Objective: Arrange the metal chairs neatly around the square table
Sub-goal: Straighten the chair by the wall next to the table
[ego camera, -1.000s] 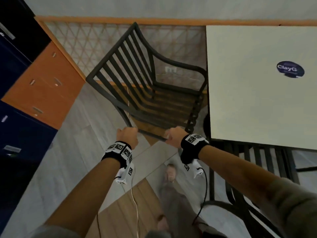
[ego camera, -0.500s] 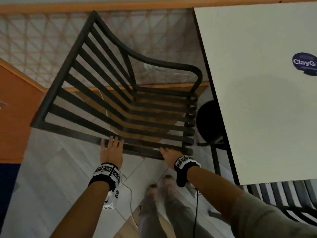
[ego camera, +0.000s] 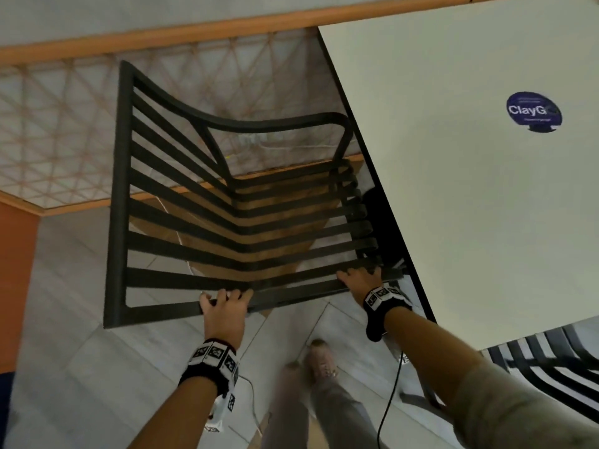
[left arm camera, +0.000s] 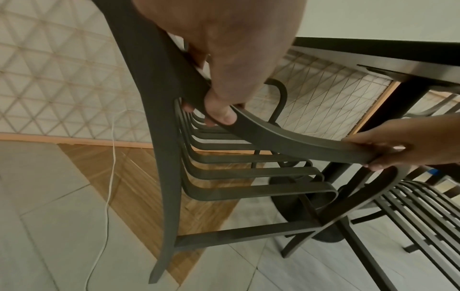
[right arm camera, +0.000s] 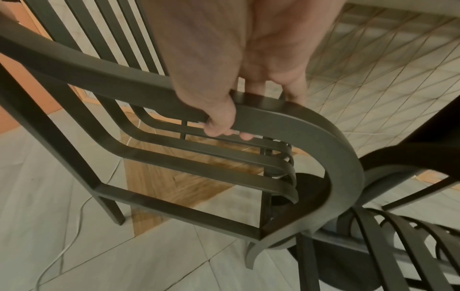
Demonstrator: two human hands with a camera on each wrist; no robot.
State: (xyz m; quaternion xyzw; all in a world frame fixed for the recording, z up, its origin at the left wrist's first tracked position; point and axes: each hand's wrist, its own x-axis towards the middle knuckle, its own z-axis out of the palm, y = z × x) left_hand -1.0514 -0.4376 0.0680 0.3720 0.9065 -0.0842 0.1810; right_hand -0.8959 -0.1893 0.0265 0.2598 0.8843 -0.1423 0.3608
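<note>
The floor (ego camera: 81,367) under the hands is made of pale grey tiles, with a patch of brown wood (ego camera: 278,222) a bit ahead of them. Past that stands a low panel (ego camera: 58,124) with a criss-cross net and an orange wooden frame. A thin white cord (left arm camera: 109,177) lies on the floor, and an orange cupboard (ego camera: 16,280) stands far to the left.

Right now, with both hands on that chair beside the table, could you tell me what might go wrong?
1. The right hand grips the chair arm close to the table edge; its fingers could get pinched.
2. A white cable trails on the floor by the chair's legs and might be snagged.
3. A second chair sits close on the right; the frames could clash.
</note>
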